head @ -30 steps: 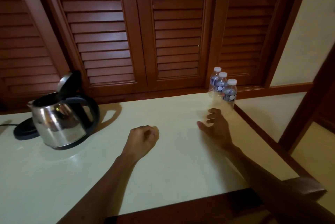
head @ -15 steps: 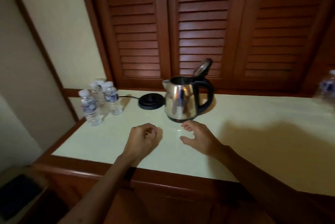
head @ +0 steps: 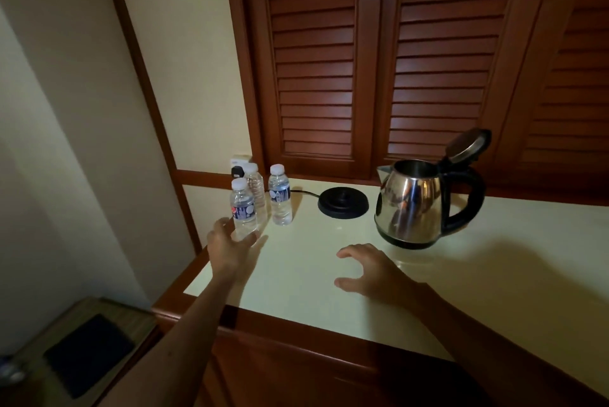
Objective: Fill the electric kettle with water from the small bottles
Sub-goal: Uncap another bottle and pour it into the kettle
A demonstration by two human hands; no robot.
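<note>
Left hand [head: 230, 246] at nearest bottle [head: 243, 209]

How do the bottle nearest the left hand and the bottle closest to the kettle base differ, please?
The near bottle stands at the counter's front left corner, with the left hand open around its base; the far bottle stands untouched, nearer the black base. The near bottle's label looks wider and paler; the far bottle's is a smaller dark patch. Both are upright, clear, and white-capped.

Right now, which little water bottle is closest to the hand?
The front bottle, the one nearest the table's edge. The left hand is right at its base; the other two bottles stand behind it.
</note>
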